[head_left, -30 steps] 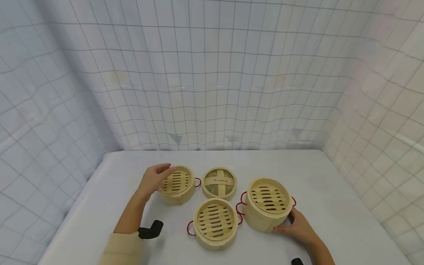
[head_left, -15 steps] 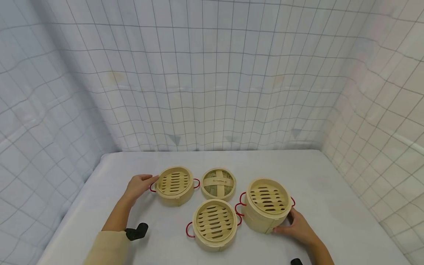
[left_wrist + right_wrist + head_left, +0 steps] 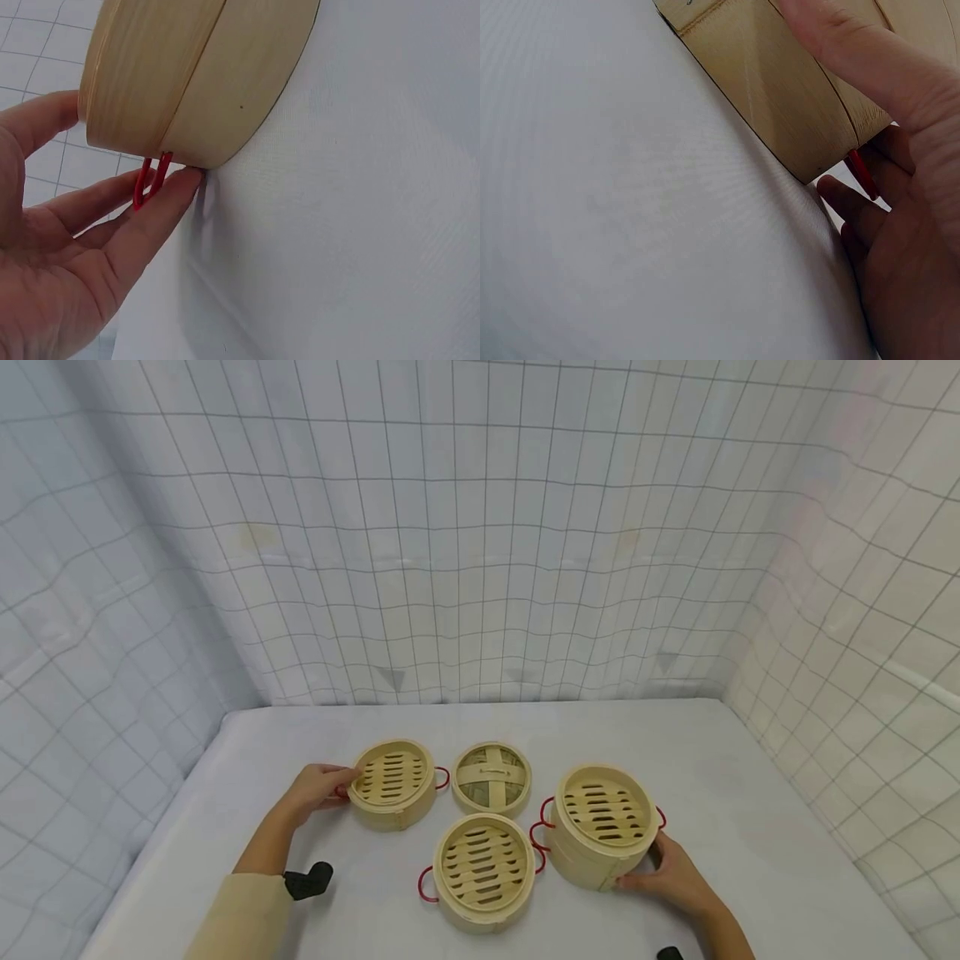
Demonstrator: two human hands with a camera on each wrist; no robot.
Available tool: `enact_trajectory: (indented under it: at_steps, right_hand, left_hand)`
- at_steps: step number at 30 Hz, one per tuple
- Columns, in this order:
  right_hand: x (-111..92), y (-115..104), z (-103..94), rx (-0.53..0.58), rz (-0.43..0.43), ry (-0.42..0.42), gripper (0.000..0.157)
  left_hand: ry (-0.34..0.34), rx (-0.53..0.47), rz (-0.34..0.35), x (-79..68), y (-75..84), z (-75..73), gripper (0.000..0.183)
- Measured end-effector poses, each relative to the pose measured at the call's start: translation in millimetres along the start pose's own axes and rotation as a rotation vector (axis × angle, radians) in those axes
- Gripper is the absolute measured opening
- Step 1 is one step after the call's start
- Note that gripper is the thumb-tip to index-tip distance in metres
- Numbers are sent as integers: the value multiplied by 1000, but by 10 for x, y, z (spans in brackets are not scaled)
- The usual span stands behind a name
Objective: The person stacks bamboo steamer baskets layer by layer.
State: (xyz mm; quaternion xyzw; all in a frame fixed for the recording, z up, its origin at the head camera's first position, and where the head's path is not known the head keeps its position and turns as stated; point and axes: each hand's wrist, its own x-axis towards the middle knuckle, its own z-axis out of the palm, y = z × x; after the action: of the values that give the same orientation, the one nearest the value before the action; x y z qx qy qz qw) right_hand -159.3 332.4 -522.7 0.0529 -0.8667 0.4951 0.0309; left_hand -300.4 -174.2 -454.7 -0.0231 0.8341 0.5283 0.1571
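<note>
My left hand [image 3: 317, 789] grips the left side of a round bamboo steamer basket [image 3: 393, 817] with a slatted floor. In the left wrist view, one digit lies on the upper rim of the basket [image 3: 195, 75], while the others reach around the red handle [image 3: 154, 180] to its bottom edge. On the right, my right hand [image 3: 670, 878] holds a taller stack of bamboo steamer baskets [image 3: 581, 860] by its near right side. The right wrist view has the thumb across the stack's wall [image 3: 772, 90] and fingers around its red handle [image 3: 862, 176].
Between the two held pieces lies a round woven bamboo lid [image 3: 492, 774] with crossed strips. Closer to the front, another slatted steamer basket [image 3: 483, 920] with red handles stands near the right stack. White gridded sheets [image 3: 480, 568] enclose the white table [image 3: 750, 793].
My left hand has moved from above the left basket to its outer left side, then closed in on the rim and handle. The right hand has kept its hold on the stack.
</note>
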Motion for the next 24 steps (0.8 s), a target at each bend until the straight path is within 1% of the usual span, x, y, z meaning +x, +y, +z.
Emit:
enact_trajectory:
  at_steps: [1, 4, 13, 16, 21, 24]
  right_hand:
    - [0, 1, -3, 1, 7, -2, 91]
    - [2, -5, -5, 10, 24, -4, 92]
    - [11, -18, 14, 36, 15, -6, 93]
    - [11, -12, 18, 36, 14, -4, 92]
    - [6, -7, 16, 35, 18, -5, 92]
    - [6, -11, 11, 34, 25, -10, 91]
  left_hand:
    - [-5, -8, 3, 13, -18, -1, 49]
    - [6, -21, 1, 39, -53, -2, 50]
    - [35, 21, 14, 81, -128, -25, 54]
    - [55, 12, 10, 84, -141, -22, 55]
    - [82, 1, 17, 54, -138, -16, 56]
    - [97, 6, 25, -1, -103, -36, 55]
